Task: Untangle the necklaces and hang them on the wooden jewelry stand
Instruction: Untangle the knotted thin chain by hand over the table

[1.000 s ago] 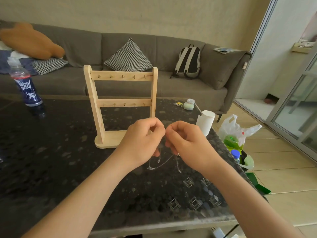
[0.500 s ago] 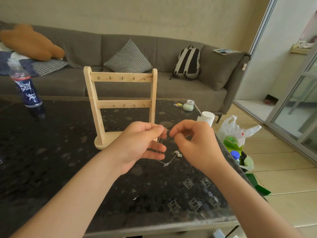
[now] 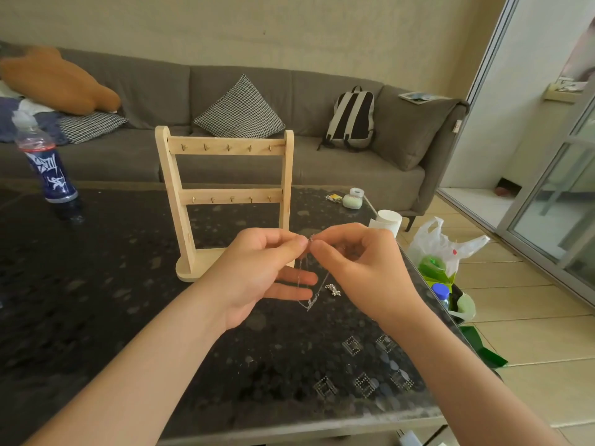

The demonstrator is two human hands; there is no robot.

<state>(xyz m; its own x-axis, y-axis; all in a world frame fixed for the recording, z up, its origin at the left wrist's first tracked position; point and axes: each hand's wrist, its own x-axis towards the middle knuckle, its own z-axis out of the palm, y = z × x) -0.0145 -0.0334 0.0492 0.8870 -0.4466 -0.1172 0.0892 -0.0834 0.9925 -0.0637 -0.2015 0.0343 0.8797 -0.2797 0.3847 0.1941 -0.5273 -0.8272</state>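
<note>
both hands pinch one fine chain in front of the stand

at the far left a plastic bottle (image 3: 48,162) with a dark blue label stands upright on the dark speckled bench (image 3: 96,300). behind it, on the grey sofa (image 3: 322,175), lies an orange cushion (image 3: 54,82).

next comes the wooden jewelry stand (image 3: 225,201), upright on its rounded base near the middle of the bench, with two crossbars that each carry a row of small hooks. a checked pillow (image 3: 240,109) sits on the sofa beyond it.

just in front of the stand's right post, the left hand (image 3: 257,272) pinches the top of a thin silver necklace (image 3: 309,304) between thumb and forefinger, while its lower fingers lie stretched out behind the hanging chain. the right hand (image 3: 363,268) pinches the same chain right beside that grip, fingertips nearly touching, its other fingers curled in.

the necklace hangs from the two pinches in a narrow loop, with a small pendant at its lowest point (whether it touches the bench cannot be told). a little knotted clump of chain (image 3: 333,289) shows just right of the loop, under the right hand.

further right, a small pale green case (image 3: 352,201) and a white paper roll (image 3: 388,222) sit near the bench's edge, a striped backpack (image 3: 352,119) leans on the sofa, and a white plastic bag (image 3: 444,249) rests on the floor.
</note>
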